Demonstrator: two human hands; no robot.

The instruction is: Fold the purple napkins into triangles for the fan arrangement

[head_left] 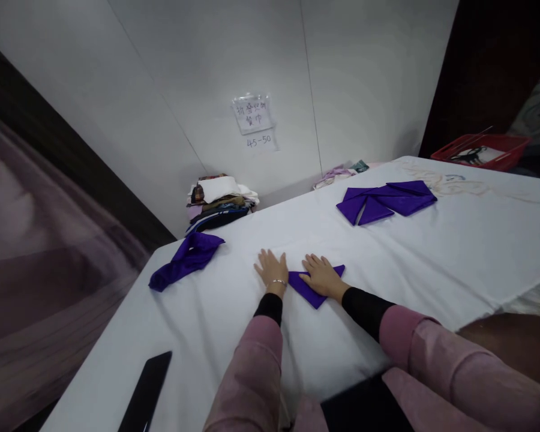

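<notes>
A purple cloth napkin (pixel 312 293), folded into a triangle with one point toward me, lies on the white-covered table (pixel 243 336). My right hand (pixel 320 275) rests flat across its right part, fingers stretched out and covering some of the fabric. Just beside the napkin's left corner, my left hand (pixel 272 268) lies palm down on the white cloth with its fingers spread. Whether its edge touches the napkin, I cannot tell. A thin bracelet circles the left wrist.
Folded purple cloths (pixel 387 200) lie at the back right, and a crumpled purple cloth (pixel 186 262) is near the left edge. A black flat object (pixel 146 390) sits front left. Stacked clothes (pixel 220 204) stand behind the table. A red basket (pixel 513 157) is at far right.
</notes>
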